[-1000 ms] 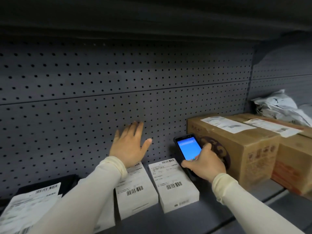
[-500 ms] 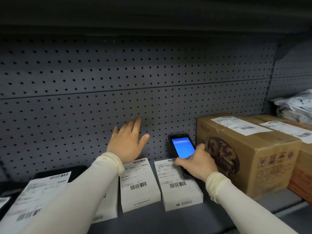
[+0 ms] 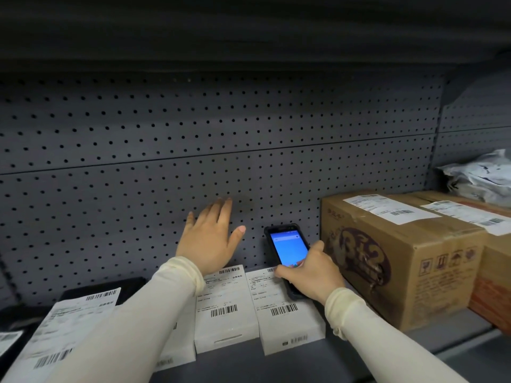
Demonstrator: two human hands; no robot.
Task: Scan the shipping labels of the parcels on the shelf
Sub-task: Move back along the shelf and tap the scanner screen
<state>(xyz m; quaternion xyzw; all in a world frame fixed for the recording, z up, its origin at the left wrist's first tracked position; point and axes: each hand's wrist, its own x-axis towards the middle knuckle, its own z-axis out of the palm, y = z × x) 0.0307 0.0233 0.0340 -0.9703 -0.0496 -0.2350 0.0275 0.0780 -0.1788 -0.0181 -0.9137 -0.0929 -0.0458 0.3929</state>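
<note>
The right hand (image 3: 312,275) gripped a black handheld scanner (image 3: 287,251), fingers and thumb curled round its lower body, with the lit blue screen tilted up toward the viewer. The scanner was held just above the far end of a white parcel (image 3: 287,324) lying flat on the grey shelf (image 3: 235,363), its shipping label (image 3: 276,297) facing up and showing a barcode near the front edge. At 9 o'clock from that parcel, just beside it, lay a second white parcel (image 3: 225,327) with its own label (image 3: 221,294) uppermost. The left hand (image 3: 210,241) was spread, fingers straight and thumb apart, above the far end of this second parcel and close to the perforated back panel (image 3: 138,203); contact with the panel could not be determined. At 8 o'clock, partly covered by the left sleeve (image 3: 124,327), lay a large label sheet (image 3: 63,333) on a dark parcel. At 3 o'clock from the scanner stood a brown carton (image 3: 409,272) with a label on top, a second carton (image 3: 495,272) just beside it, and a crumpled grey bag (image 3: 481,178) behind them.
</note>
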